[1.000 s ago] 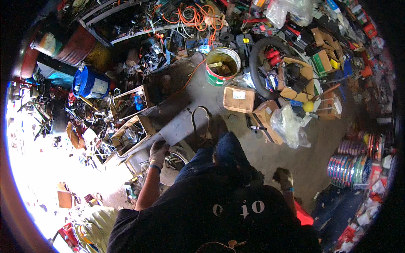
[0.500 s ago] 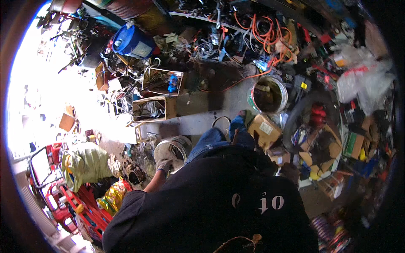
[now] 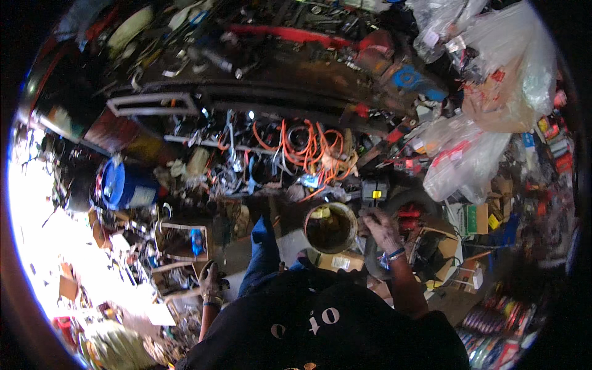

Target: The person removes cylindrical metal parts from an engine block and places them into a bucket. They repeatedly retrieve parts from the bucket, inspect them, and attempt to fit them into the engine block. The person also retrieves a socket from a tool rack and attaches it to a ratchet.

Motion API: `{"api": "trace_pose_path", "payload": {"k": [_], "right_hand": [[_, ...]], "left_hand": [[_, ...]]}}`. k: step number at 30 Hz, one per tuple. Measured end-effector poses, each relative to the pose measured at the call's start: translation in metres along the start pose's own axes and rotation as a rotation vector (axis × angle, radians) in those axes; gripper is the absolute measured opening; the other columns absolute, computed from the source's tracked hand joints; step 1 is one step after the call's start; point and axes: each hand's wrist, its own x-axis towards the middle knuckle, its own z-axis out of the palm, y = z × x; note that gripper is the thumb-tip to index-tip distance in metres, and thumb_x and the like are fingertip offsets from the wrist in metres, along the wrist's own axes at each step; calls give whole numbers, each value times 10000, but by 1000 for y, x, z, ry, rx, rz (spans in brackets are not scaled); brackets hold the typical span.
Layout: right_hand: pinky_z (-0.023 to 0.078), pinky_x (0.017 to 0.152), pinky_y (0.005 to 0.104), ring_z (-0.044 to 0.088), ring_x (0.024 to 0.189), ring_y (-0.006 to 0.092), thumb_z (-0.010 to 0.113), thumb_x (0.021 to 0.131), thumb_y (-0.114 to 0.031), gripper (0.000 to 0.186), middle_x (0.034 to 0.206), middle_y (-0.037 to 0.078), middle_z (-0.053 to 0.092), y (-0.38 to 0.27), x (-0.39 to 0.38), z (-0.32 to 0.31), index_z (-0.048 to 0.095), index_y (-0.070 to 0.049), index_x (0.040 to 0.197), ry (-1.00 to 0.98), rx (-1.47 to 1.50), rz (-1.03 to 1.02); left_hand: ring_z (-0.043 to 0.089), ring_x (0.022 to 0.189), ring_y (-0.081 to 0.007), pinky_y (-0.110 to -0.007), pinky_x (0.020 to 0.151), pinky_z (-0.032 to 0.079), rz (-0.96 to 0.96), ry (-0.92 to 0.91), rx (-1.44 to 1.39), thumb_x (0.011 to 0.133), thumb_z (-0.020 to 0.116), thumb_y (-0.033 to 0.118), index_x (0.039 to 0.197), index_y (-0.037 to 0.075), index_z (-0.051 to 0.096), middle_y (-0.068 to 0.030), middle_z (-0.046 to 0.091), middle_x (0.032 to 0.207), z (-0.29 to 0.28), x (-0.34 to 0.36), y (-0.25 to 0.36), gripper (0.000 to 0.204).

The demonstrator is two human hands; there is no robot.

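Note:
My right hand [image 3: 382, 229] reaches forward, a blue band at its wrist. Its fingers are extended and apart, just right of the rim of a round bucket [image 3: 331, 251]; whether they touch it I cannot tell. Something brownish and a pale yellowish piece [image 3: 320, 213] show inside the bucket. Lower on the left, my left hand [image 3: 211, 282] hangs beside my jeans leg with its fingers loosely apart and nothing visible in them. It is nearest to an open cardboard box, and the picture is somewhat blurred there.
A cardboard box [image 3: 341, 262] lies just below the bucket. Beyond it are a coiled orange cord [image 3: 311, 148] and long metal frames [image 3: 151, 105]. A blue drum [image 3: 128, 187] stands at left; plastic bags [image 3: 465, 163] pile up at right. A black tyre [image 3: 410, 198] lies beside the bucket.
My view has shifted forward and right. My left hand, earlier at a pail on the left, is away from it now. My right hand has moved out toward the round bucket.

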Motion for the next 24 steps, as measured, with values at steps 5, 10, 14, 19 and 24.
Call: {"api": "trace_pose_path", "payload": {"k": [5, 10, 14, 19, 24], "right_hand": [[548, 736, 286, 654, 849, 117, 574, 1004, -120, 204, 998, 49, 708, -85, 34, 5, 656, -30, 1167, 175, -139, -179], [532, 868, 337, 676, 985, 242, 661, 940, -160, 279, 1081, 108, 713, -209, 81, -25, 653, -60, 1201, 445, 36, -216], [512, 896, 341, 642, 1005, 212, 608, 972, -127, 236, 1149, 101, 669, -318, 105, -70, 633, -50, 1193, 578, -288, -591], [534, 883, 333, 684, 967, 205, 607, 962, -119, 263, 1141, 111, 694, -422, 164, -121, 645, -50, 1213, 615, -507, -810], [504, 968, 374, 659, 1106, 268, 616, 952, -313, 377, 1202, 122, 690, -466, 292, -166, 630, -97, 1261, 314, -551, -609]], "left_hand": [[628, 628, -175, -311, 516, 513, 128, -188, 47, 951, 657, 286, 1333, 95, 565, -108, 673, 903, 68, 66, 99, 437], [610, 837, -113, -277, 703, 534, 135, -505, -97, 933, 651, 107, 1426, 77, 489, -27, 636, 1031, 171, 103, 225, 520], [581, 983, -115, -282, 893, 498, 341, -723, -55, 876, 627, -19, 1522, 50, 363, -36, 609, 1149, 271, 105, 306, 701], [623, 1071, -210, -325, 888, 531, 835, -825, 237, 865, 670, 26, 1503, 82, 402, -79, 656, 1175, 380, 108, 353, 694], [677, 913, -357, -405, 775, 563, 1119, -693, 563, 794, 717, 89, 1440, 126, 488, -161, 682, 1013, 436, 124, 367, 686]]}}
